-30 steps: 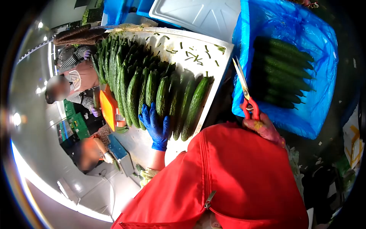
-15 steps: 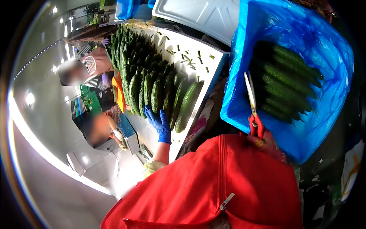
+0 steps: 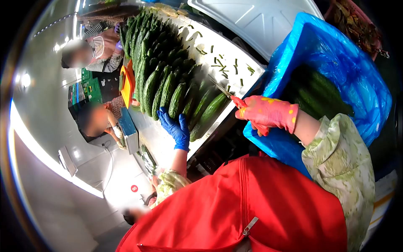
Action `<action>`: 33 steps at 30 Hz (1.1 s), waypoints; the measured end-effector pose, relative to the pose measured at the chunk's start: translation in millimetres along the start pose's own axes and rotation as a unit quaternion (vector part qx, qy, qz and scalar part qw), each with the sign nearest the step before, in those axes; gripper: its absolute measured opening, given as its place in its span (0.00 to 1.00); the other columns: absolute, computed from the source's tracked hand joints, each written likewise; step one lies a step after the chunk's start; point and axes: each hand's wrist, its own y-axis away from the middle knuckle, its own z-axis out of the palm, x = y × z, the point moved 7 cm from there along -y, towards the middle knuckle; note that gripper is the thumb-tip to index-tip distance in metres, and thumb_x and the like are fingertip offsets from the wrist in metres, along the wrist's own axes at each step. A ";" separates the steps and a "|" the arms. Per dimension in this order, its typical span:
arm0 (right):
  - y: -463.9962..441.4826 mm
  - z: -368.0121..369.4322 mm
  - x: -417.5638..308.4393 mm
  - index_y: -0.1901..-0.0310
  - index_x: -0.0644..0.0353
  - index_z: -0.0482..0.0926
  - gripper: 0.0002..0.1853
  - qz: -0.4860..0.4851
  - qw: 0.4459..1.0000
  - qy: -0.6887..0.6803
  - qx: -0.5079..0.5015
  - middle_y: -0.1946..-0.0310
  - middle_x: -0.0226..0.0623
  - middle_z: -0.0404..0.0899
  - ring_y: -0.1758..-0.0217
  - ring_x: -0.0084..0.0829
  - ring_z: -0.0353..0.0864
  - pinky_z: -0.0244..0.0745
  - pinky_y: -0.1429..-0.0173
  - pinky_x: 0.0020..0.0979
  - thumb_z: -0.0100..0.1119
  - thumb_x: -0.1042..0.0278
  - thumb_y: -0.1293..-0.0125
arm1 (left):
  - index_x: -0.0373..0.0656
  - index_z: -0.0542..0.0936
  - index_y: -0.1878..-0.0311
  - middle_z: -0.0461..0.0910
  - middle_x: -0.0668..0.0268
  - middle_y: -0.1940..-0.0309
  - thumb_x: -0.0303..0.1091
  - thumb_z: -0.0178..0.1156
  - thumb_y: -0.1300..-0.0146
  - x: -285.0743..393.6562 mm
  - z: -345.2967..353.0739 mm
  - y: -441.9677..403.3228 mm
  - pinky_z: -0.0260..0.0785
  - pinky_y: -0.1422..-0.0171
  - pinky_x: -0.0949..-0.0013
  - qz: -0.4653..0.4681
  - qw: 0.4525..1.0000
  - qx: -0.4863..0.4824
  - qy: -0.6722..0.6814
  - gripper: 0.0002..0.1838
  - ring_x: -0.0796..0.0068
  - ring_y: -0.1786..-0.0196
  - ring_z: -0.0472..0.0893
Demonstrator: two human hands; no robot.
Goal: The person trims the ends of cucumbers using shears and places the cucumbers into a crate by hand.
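My left hand (image 3: 175, 129), in a blue glove, rests with fingers spread against the near ends of the cucumbers (image 3: 178, 98) lined up on a white table (image 3: 215, 38). My right hand (image 3: 268, 112) wears a pink and yellow glove and is closed around the red handles of a pair of scissors (image 3: 223, 89). The narrow blades lie near the tip of the rightmost cucumber (image 3: 210, 113). Short cut green stem pieces (image 3: 220, 64) are scattered on the table beyond. More cucumbers (image 3: 321, 90) lie inside a blue plastic-lined crate (image 3: 289, 46), partly shaded.
A white lid-like tray (image 3: 256, 21) stands at the back, and a pink crate (image 3: 357, 27) of plant scraps at the far right. Other people (image 3: 103, 46) work on the left, near an orange tray (image 3: 128, 82) and a blue-sided box (image 3: 129, 131).
My right hand has swung up and left with the scissors, from beside the crate to the cucumber tips. My left hand stays against the cucumbers. The view has shifted slightly.
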 end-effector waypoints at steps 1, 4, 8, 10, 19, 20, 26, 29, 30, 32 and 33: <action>-10.1 -0.5 -6.2 0.70 0.68 0.72 0.19 -0.068 0.994 0.090 -0.007 0.82 0.42 0.75 0.83 0.34 0.77 0.71 0.77 0.35 0.54 0.55 0.36 | 0.34 0.54 0.28 0.55 0.49 0.28 0.43 0.56 0.36 1.0 0.5 0.6 0.39 0.23 0.51 0.001 1.000 0.000 -0.004 0.39 0.46 0.25 0.51; -23.4 -0.1 -15.4 0.70 0.69 0.72 0.20 -0.131 0.975 0.181 -0.010 0.83 0.42 0.75 0.84 0.35 0.76 0.71 0.76 0.37 0.53 0.55 0.37 | 0.35 0.54 0.28 0.55 0.49 0.28 0.42 0.57 0.37 -1.0 1.0 0.8 0.40 0.23 0.51 -0.007 1.000 0.002 0.003 0.39 0.46 0.25 0.51; -20.3 -4.3 -16.0 0.73 0.67 0.70 0.19 -0.011 0.999 0.029 -0.010 0.85 0.42 0.73 0.87 0.34 0.73 0.70 0.77 0.36 0.52 0.55 0.37 | 0.35 0.54 0.28 0.55 0.49 0.28 0.42 0.57 0.37 -1.7 0.3 1.4 0.40 0.24 0.51 -0.011 1.000 0.003 -0.005 0.39 0.47 0.25 0.51; -16.1 -8.8 -15.1 0.74 0.66 0.70 0.19 -0.019 0.998 0.066 -0.010 0.85 0.41 0.72 0.88 0.33 0.72 0.69 0.78 0.36 0.52 0.55 0.37 | 0.35 0.54 0.28 0.55 0.49 0.28 0.42 0.57 0.37 -3.0 1.2 2.0 0.40 0.24 0.51 -0.008 1.000 0.004 -0.002 0.39 0.47 0.25 0.51; -6.4 -30.3 -29.0 0.73 0.69 0.70 0.20 0.001 0.970 0.240 -0.033 0.85 0.44 0.73 0.87 0.34 0.74 0.70 0.78 0.35 0.49 0.56 0.37 | 0.35 0.56 0.28 0.56 0.49 0.28 0.45 0.57 0.37 -1.7 1.1 1.1 0.41 0.24 0.51 -0.010 1.000 0.012 0.012 0.39 0.47 0.25 0.51; -7.0 -26.3 -35.4 0.74 0.69 0.71 0.20 -0.046 0.948 0.311 -0.057 0.84 0.44 0.74 0.86 0.34 0.75 0.70 0.76 0.35 0.47 0.56 0.37 | 0.35 0.56 0.28 0.56 0.48 0.28 0.45 0.57 0.37 -1.6 0.1 0.9 0.41 0.24 0.51 -0.009 1.000 0.014 0.011 0.39 0.47 0.25 0.51; -1.0 -30.7 -32.3 0.68 0.71 0.72 0.20 -0.016 0.957 0.287 -0.033 0.84 0.44 0.74 0.85 0.35 0.76 0.69 0.75 0.35 0.48 0.55 0.37 | 0.35 0.56 0.28 0.56 0.48 0.29 0.44 0.57 0.38 -3.4 0.6 1.9 0.40 0.24 0.51 -0.014 1.000 0.014 0.007 0.39 0.46 0.25 0.52; 0.8 -27.3 -33.8 0.70 0.71 0.73 0.21 -0.009 0.960 0.281 -0.008 0.83 0.45 0.74 0.85 0.35 0.76 0.69 0.76 0.36 0.48 0.55 0.38 | 0.36 0.56 0.28 0.56 0.48 0.29 0.43 0.58 0.38 -5.9 1.6 3.0 0.40 0.24 0.51 -0.015 1.000 0.011 0.003 0.39 0.46 0.26 0.52; 5.7 -23.4 -44.3 0.71 0.71 0.73 0.21 0.000 0.959 0.283 0.005 0.83 0.45 0.74 0.85 0.35 0.76 0.69 0.75 0.36 0.48 0.56 0.38 | 0.36 0.56 0.28 0.56 0.48 0.29 0.43 0.58 0.38 -4.9 1.5 2.8 0.41 0.24 0.51 -0.012 1.000 0.012 0.004 0.39 0.46 0.26 0.52; 0.8 -15.4 -50.7 0.75 0.70 0.74 0.20 -0.058 0.930 0.361 0.013 0.82 0.47 0.76 0.80 0.39 0.78 0.71 0.72 0.40 0.48 0.57 0.39 | 0.36 0.56 0.28 0.56 0.49 0.29 0.43 0.58 0.38 -2.3 0.4 1.6 0.41 0.24 0.50 -0.007 1.000 0.014 0.005 0.39 0.46 0.26 0.52; -4.3 -8.0 -53.9 0.76 0.70 0.75 0.20 -0.126 0.891 0.436 0.018 0.80 0.50 0.77 0.76 0.42 0.79 0.72 0.69 0.43 0.47 0.59 0.39 | 0.36 0.56 0.28 0.56 0.49 0.29 0.43 0.58 0.38 -1.9 0.0 1.4 0.41 0.24 0.50 -0.005 1.000 0.015 0.004 0.39 0.46 0.26 0.52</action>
